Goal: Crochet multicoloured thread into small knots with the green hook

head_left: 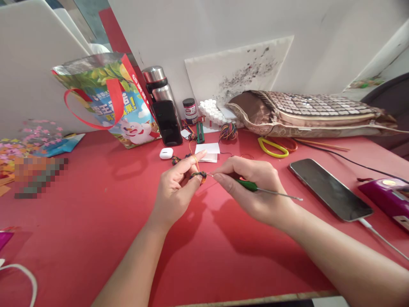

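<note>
Over the middle of the red table, my left hand (177, 187) pinches a small piece of multicoloured crochet work (198, 175). A strand of orange yarn runs over its raised index finger. My right hand (252, 183) grips a crochet hook (249, 184) with a green handle like a pen. The hook's thin metal tip points left and meets the edge of the crochet work; whether it is inside a loop is too small to tell. A ball of dark multicoloured yarn (228, 131) lies beyond my hands, near some folded white paper (207, 151).
A white earbud case (166, 153), an upright black phone (168, 123), a steel flask (158, 83) and a colourful bag (108, 98) stand at back left. Yellow-handled scissors (273, 147), a charging phone (330, 187) and a purple device (388, 196) lie to the right. A sequined bag (313, 113) lies behind.
</note>
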`<state>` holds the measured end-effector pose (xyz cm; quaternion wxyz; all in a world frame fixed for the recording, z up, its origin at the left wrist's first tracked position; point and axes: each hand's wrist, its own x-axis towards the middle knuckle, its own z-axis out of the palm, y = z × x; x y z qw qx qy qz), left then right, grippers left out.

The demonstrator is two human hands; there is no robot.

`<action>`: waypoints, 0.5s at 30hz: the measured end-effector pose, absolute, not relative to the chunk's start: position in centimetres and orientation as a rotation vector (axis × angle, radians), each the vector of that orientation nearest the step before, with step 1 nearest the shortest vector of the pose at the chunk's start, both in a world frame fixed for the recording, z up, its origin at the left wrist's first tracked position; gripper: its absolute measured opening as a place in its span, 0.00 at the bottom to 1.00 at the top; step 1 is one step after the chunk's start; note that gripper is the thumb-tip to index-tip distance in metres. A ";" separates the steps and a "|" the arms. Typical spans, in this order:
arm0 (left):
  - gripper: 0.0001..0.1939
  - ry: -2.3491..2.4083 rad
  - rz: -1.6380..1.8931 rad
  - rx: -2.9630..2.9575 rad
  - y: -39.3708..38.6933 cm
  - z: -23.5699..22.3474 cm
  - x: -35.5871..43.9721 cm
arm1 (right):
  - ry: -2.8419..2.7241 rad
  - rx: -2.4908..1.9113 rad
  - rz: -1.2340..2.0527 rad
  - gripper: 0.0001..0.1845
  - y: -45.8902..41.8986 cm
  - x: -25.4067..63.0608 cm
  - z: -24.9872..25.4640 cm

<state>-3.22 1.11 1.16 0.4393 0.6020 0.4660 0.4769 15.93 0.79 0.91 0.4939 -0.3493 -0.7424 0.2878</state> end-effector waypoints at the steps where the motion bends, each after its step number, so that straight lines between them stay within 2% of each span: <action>1: 0.22 1.157 1.177 1.510 1.1 1.1 -3.3 | -1.767 -0.856 0.787 0.11 0.9 16.1 1.2; 5: 0.19 1.062 1.118 1.530 1.4 0.6 -3.8 | -1.607 -0.903 1.171 0.13 1.8 17.1 2.0; 10: 0.22 0.865 1.069 1.344 1.6 0.1 -4.2 | -1.307 -0.784 1.635 0.18 3.4 17.9 1.9; 15: 0.22 0.754 1.103 1.196 1.4 0.2 -3.7 | -1.109 -0.660 1.895 0.19 4.2 17.9 1.3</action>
